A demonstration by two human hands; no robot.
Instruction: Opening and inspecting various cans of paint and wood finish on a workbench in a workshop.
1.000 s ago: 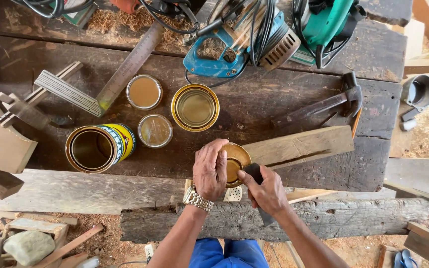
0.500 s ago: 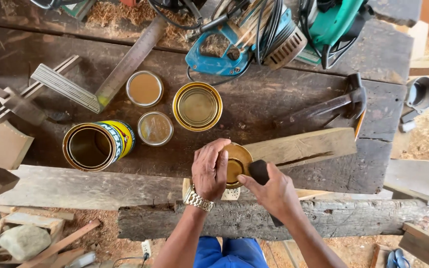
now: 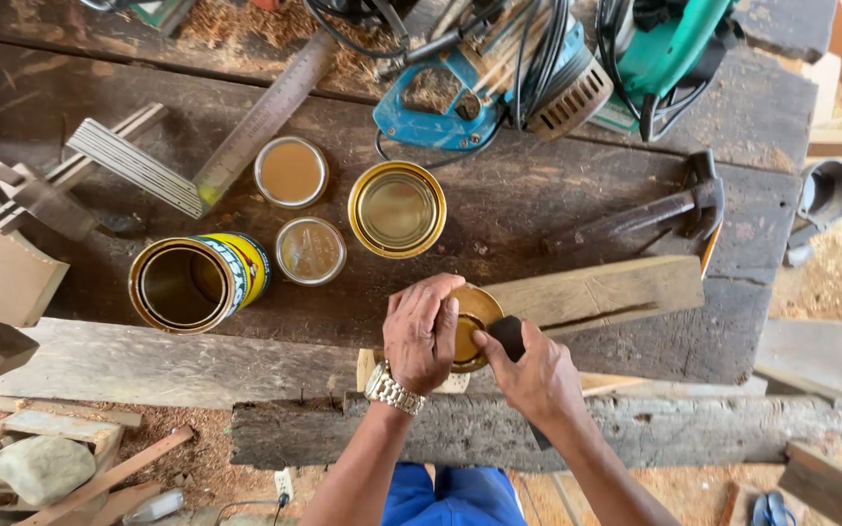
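The small gold tin (image 3: 470, 326) sits at the workbench (image 3: 557, 209) front edge — the left hand (image 3: 423, 331) clasps over it, while the right hand (image 3: 536, 375) grips a dark-handled tool (image 3: 511, 336) touching its rim.

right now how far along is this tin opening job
Done, it seems: a large tin lies open on its side, and two lids rest on the workbench. In hand: the left hand steadies a small tin while the right hand works a dark tool at its rim. Whether its lid is off, I can't tell.
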